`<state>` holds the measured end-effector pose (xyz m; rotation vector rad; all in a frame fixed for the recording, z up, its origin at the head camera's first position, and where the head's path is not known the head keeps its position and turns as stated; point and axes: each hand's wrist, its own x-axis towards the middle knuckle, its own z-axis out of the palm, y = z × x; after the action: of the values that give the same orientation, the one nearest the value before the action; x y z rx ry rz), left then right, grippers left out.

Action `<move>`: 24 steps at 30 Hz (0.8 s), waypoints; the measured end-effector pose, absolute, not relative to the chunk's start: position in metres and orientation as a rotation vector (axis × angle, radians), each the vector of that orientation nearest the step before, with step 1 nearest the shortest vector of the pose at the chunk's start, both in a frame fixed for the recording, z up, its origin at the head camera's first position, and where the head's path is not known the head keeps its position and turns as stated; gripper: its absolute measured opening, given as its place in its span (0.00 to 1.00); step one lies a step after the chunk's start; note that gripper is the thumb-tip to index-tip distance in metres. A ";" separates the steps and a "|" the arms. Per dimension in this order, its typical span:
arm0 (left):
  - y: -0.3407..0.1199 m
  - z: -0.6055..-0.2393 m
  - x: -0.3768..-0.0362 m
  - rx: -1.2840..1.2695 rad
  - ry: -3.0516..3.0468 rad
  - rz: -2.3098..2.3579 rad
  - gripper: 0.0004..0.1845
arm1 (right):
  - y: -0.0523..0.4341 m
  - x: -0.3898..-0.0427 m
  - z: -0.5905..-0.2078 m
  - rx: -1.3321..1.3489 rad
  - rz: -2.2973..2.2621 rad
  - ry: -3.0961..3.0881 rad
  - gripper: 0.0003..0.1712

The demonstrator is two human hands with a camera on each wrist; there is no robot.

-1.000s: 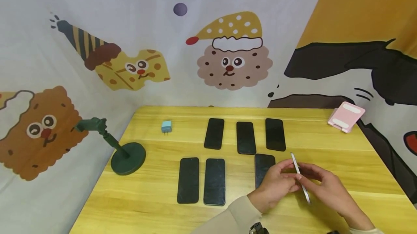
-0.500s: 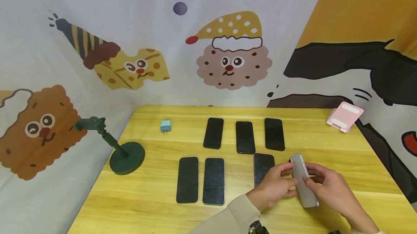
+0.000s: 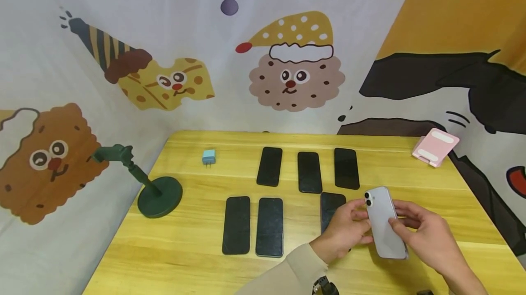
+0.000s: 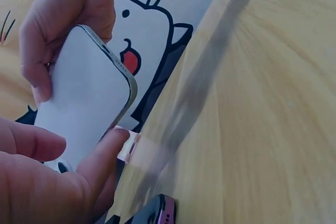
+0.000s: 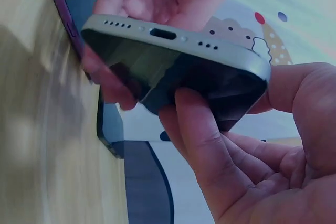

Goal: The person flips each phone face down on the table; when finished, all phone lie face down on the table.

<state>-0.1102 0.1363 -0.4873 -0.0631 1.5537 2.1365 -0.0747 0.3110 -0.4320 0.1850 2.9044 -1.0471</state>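
Both hands hold one silver-white phone above the table, its back with two camera lenses turned up toward me. My left hand grips its left edge; my right hand grips its right edge. The left wrist view shows the phone's pale back between thumb and fingers. In the right wrist view its bottom edge with the charging port faces the camera, and the dark screen faces down. A dark phone lies on the wood partly under my left hand.
Three dark phones lie in a back row and two more in front on the yellow wooden table. A green stand sits at the left, a blue charger behind it, a pink holder at the far right corner.
The phone has turned in my hands: a second ago it stood edge-on, now its pale back with the lenses faces up. Both hands stayed in place.
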 end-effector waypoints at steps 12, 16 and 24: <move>0.130 -0.483 -0.114 -0.058 1.657 2.096 0.29 | 0.325 -0.086 -0.460 0.231 -1.085 2.903 0.29; 0.129 -0.482 -0.115 -0.020 1.734 2.049 0.29 | 0.329 -0.091 -0.473 0.253 -1.122 2.844 0.31; 0.127 -0.483 -0.118 0.030 1.884 1.940 0.31 | 0.332 -0.100 -0.488 0.253 -1.110 2.778 0.33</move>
<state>-0.1184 0.1268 -0.4828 0.0304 1.8838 1.9398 -0.1003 0.3317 -0.4877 0.2527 2.7777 -1.1096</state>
